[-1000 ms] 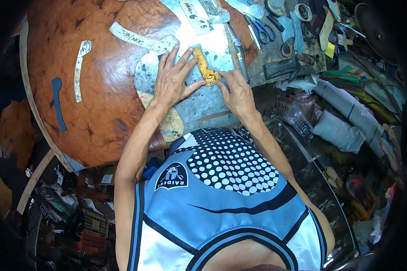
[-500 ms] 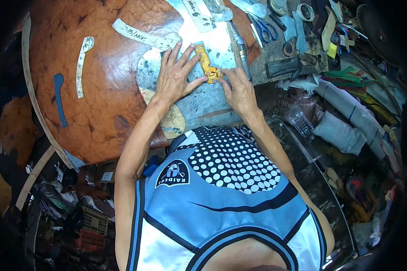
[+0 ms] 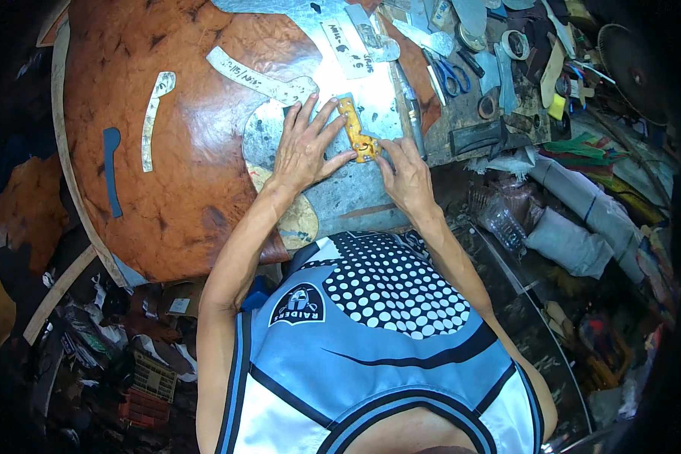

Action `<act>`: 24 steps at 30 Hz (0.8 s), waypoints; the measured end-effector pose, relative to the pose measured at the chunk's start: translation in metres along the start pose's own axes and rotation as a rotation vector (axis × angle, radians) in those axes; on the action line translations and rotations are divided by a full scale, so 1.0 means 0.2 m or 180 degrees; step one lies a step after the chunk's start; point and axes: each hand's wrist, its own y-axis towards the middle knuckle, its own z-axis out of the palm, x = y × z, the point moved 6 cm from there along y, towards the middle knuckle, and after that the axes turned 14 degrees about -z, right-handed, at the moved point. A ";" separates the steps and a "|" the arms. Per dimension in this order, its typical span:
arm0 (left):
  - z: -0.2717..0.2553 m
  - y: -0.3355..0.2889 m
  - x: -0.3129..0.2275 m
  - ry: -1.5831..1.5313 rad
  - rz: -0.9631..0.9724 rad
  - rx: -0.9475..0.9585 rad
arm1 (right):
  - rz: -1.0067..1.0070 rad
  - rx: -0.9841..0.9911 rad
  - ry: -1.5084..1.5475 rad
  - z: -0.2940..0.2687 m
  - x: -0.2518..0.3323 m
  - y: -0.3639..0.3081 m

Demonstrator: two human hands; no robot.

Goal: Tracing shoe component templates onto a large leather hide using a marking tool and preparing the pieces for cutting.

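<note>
A yellow L-shaped plate (image 3: 353, 130) with small metallic spots lies on the grey metal sheet (image 3: 340, 189) at the near side of the bench. Flat and with fingers spread, my left hand (image 3: 303, 153) rests against the plate's left side; its thumb reaches the lower corner. My right hand (image 3: 408, 175) is at the plate's lower right end, with curled fingers and thumb closed at its edge. Whether anything small sits between those fingertips cannot be seen. Just beyond my left fingers is a long pale curved template (image 3: 257, 78) with handwriting.
Brown leather (image 3: 197, 204) covers the left of the bench, bearing a white strip template (image 3: 156, 121) and a dark blue one (image 3: 111, 170). Blue-handled scissors (image 3: 452, 76), a tape roll (image 3: 515, 45) and a black folded piece (image 3: 488, 136) lie at the right.
The whole view has shifted, so the bench appears lower and slightly farther right. Both hands keep nearly the same places against the yellow plate.
</note>
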 end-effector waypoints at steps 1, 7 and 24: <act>0.00 0.00 0.00 0.0002 -0.0004 -0.0016 | -0.0003 0.0007 -0.0019 0.00 0.00 0.00; 0.01 0.00 0.01 0.0022 0.0013 -0.0046 | -0.0026 0.0002 0.0014 0.00 0.00 0.01; 0.00 0.00 0.01 0.0025 -0.0004 -0.0038 | 0.0011 -0.0001 0.0058 0.00 0.01 0.01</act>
